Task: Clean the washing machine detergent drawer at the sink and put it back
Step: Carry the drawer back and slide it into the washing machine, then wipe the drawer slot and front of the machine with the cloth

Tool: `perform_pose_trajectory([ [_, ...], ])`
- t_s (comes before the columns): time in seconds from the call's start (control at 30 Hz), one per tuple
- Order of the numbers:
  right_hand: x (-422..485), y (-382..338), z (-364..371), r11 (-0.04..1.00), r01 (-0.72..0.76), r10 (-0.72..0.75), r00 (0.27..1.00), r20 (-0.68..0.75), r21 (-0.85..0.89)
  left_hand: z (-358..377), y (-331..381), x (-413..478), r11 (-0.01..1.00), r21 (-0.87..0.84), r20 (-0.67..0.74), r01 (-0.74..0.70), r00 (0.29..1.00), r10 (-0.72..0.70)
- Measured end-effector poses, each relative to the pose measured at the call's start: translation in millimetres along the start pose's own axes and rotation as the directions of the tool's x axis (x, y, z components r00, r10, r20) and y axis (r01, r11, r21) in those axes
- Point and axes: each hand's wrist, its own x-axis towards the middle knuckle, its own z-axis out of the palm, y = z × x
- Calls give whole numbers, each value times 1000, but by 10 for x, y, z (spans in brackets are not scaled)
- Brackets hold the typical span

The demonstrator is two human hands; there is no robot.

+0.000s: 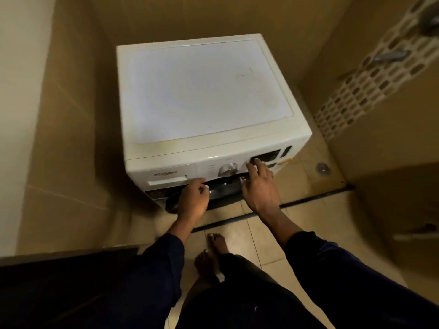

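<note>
A white front-loading washing machine (204, 91) stands in a tiled corner, seen from above. Its detergent drawer (166, 175) sits flush in the left part of the front panel, with a pale handle strip below the brand name. My left hand (193, 198) is just right of the drawer, fingers curled, fingertips near the drawer's lower right corner; whether they touch it I cannot tell. My right hand (259, 184) hovers with fingers spread in front of the control panel, right of the round dial (228, 169). Neither hand holds anything.
Beige tiled walls close in on the left and behind the machine. A patterned tile strip (370, 74) with metal taps runs along the right wall. A floor drain (322, 168) lies right of the machine. A dark counter edge (59, 269) is at lower left. My bare feet stand on the tiles.
</note>
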Motion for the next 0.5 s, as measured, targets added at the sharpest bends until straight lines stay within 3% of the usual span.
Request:
perform_pose_trajectory([
  [0.17,-561,592,-165,968,-250,250,967,-49,19,445,334,-162,957,157,218,-242,954,206],
  [0.27,-886,1031,-297,922,-386,388,915,-106,42,778,646,-296,885,250,378,-393,881,285],
  [0.37,-1311,1552,-471,836,-541,548,820,-165,88,1235,1014,-498,784,279,524,-554,772,360],
  [0.5,-1823,2150,-662,738,-658,674,710,-201,149,1844,1494,-767,670,272,634,-690,652,415],
])
